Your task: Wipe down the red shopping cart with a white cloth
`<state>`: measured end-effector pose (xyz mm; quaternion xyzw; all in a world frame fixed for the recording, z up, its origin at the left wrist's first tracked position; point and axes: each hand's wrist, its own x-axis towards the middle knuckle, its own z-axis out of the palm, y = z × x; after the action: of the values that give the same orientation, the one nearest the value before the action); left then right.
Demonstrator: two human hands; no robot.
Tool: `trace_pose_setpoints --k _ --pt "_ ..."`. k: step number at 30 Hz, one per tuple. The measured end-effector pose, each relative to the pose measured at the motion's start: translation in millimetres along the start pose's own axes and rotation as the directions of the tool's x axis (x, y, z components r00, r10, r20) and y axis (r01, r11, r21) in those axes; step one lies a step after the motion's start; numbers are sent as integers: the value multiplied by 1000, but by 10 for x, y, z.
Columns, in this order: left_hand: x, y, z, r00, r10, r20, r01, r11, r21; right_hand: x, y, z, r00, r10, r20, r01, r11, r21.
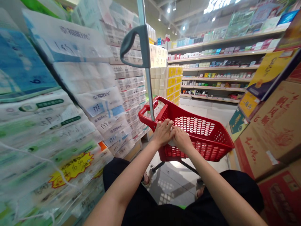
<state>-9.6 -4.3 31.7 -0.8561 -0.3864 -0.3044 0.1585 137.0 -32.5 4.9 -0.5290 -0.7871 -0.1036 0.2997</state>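
A red plastic shopping cart (pixel 202 147) with perforated basket walls stands in front of my knees. My left hand (pixel 164 133) lies over the basket's near rim, fingers bent across it. Pressed against it, my right hand (pixel 181 138) has its fingers curled at the same rim. A small whitish patch shows between and below the hands; what it is I cannot make out. Rising from the cart's left end is a metal pole (pixel 148 84) with a grey loop handle (pixel 136 47). The visible part of the basket's inside shows only red mesh.
Stacked tissue packs (pixel 101 103) with handwritten prices form a wall at the left. Yellow-and-white packs (pixel 174 81) stand behind the cart. Cardboard cartons (pixel 277 122) are piled close on the right. Product shelves (pixel 218 67) line the back. Tiled floor (pixel 169 182) shows beneath the cart.
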Motion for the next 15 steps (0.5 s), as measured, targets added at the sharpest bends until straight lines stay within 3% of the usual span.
trace_pose_setpoints --k 2,3,5,7,10,12,15 --pt "-4 -15 -66 1000 -4 -18 3 1000 -13 -69 159 -155 999 -19 -40 24 992 126" --pt "-2 -5 -96 999 -13 -32 13 1000 -13 -126 272 -234 997 29 -76 -17 988 151" --pt "18 69 -130 998 -19 -67 19 1000 0 -261 513 -355 966 215 -141 -202 974 103" --pt "59 225 -96 996 38 -83 -37 999 19 -394 713 -394 924 373 -83 -377 925 -51" --pt "134 538 105 980 199 -16 -199 980 20 -529 856 -323 887 461 22 -433 847 -308" --pt "167 700 291 966 251 62 -253 967 16 -567 872 -253 883 469 11 -427 813 -396" --pt "168 741 506 950 276 149 -284 958 39 -586 876 -197 895 447 -21 -412 805 -427"
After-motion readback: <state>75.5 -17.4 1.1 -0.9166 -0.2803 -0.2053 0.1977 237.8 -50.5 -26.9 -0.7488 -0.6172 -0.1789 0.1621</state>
